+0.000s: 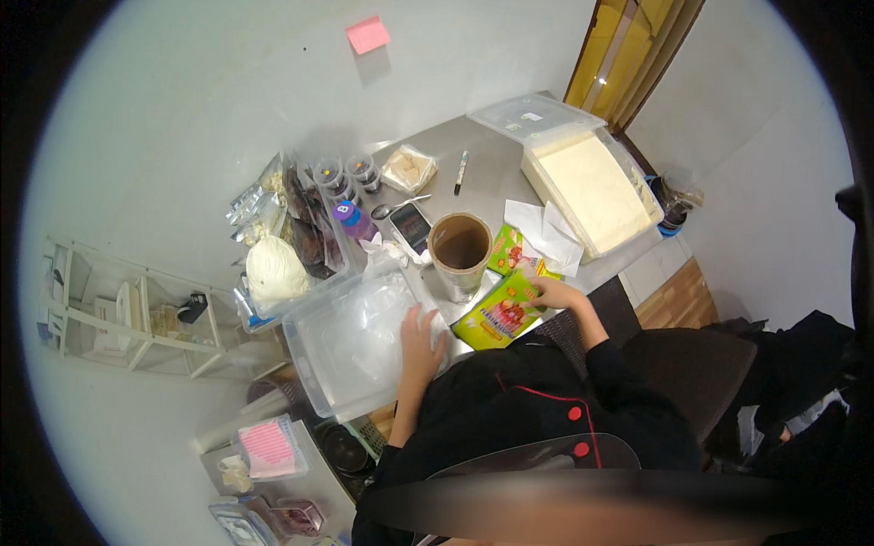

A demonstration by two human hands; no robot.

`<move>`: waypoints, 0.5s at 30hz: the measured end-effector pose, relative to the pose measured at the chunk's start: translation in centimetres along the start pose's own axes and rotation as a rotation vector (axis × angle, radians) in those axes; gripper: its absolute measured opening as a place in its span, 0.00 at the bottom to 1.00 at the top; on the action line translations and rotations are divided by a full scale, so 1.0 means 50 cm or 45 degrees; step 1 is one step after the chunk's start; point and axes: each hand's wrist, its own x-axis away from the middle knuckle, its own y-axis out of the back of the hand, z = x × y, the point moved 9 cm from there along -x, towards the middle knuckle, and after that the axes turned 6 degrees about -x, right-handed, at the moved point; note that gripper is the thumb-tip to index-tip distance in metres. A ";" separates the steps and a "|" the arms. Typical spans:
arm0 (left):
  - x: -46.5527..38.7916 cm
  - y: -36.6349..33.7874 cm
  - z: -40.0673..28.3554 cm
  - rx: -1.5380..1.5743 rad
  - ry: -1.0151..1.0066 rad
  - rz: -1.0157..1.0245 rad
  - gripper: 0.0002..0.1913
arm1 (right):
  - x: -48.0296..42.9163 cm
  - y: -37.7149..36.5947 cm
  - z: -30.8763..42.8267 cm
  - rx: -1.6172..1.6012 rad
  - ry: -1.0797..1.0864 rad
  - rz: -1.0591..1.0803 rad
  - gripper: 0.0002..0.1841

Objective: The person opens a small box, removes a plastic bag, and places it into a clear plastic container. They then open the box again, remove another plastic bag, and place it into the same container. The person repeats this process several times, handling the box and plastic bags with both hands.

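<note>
My left hand [422, 345], fingers apart, reaches over the right side of a clear plastic tub [328, 382] with thin clear plastic inside. My right hand [552, 293] is on a green printed packet [500, 314] at the table's near edge; whether the fingers grip it cannot be told. A second green packet [506, 250] lies partly under the first. Between the hands, farther back, an open cylindrical container [461, 280] stands upright. White paper sheets [546, 232] lie behind the packets, and a phone [411, 228] is left of the container.
A large lidded tub's creamy contents [597, 184] fill the right side. A marker [461, 173], a wrapped pack [409, 168], a spoon [382, 211], a purple bottle [354, 220] and small cups [362, 170] stand or lie behind. A bag of white material [276, 271] is at left.
</note>
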 end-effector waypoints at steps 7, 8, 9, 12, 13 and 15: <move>0.002 -0.061 -0.071 0.334 -0.064 0.435 0.13 | 0.033 0.262 -0.059 -0.259 -0.429 -0.842 0.26; 0.005 -0.074 -0.066 0.297 -0.030 0.501 0.12 | 0.040 0.273 -0.073 -0.322 -0.518 -0.967 0.27; 0.004 -0.075 -0.071 0.306 -0.071 0.478 0.12 | 0.050 0.285 -0.053 -0.012 -0.483 -1.115 0.26; 0.002 -0.088 -0.071 0.302 -0.106 0.488 0.12 | 0.052 0.246 -0.014 0.602 -0.428 -1.314 0.28; 0.002 -0.092 -0.070 0.302 -0.116 0.496 0.12 | 0.027 0.207 -0.060 0.440 -0.561 -1.048 0.31; 0.003 -0.100 -0.068 0.300 -0.135 0.517 0.12 | -0.021 0.110 -0.125 0.186 -0.667 -0.606 0.40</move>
